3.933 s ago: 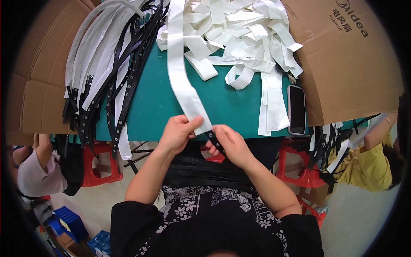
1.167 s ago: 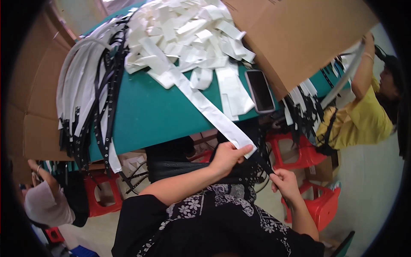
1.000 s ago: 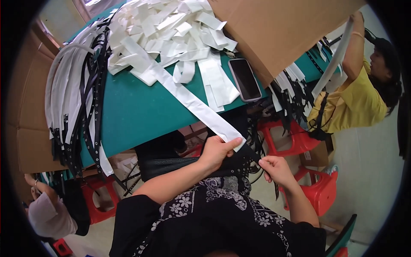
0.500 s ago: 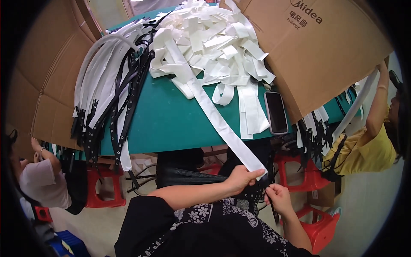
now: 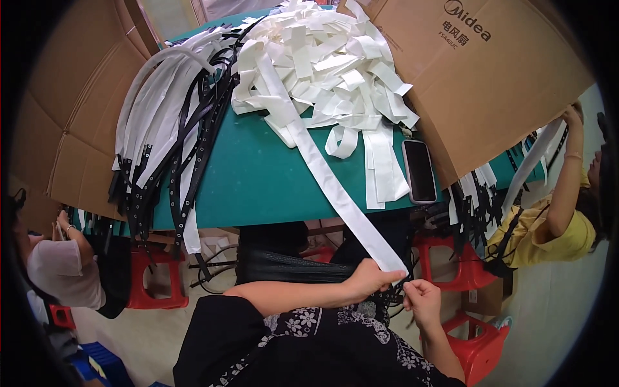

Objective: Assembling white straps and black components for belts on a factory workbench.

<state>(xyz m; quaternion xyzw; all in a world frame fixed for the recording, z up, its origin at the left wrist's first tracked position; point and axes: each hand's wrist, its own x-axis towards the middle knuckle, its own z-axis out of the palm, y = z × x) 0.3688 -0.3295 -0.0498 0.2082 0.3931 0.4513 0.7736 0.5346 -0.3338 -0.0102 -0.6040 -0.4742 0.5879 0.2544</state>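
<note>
A long white fabric strip (image 5: 332,190) runs from the heap on the table down over its edge toward my lap. My left hand (image 5: 371,281) grips its lower end, thumb lying on top. Just beside that end is my right hand (image 5: 422,300), its fingers pinched together at the strip's corner. What sits between those fingertips is too small to make out; something dark shows around the strip's end. Several black straps with eyelets (image 5: 284,266) lie in front of me, below the table edge.
White strips (image 5: 348,71) are heaped on the green table (image 5: 258,174). Black eyelet straps and white strips (image 5: 187,135) hang at its left, beside cardboard (image 5: 84,116). A phone (image 5: 420,171) lies near cardboard (image 5: 483,97) at right. People (image 5: 68,271) sit both sides near red stools (image 5: 158,277).
My hands have shifted slightly to the right with the strip's end, and my right fingertips are closer to it. At right, a co-worker's raised arm has moved a little.
</note>
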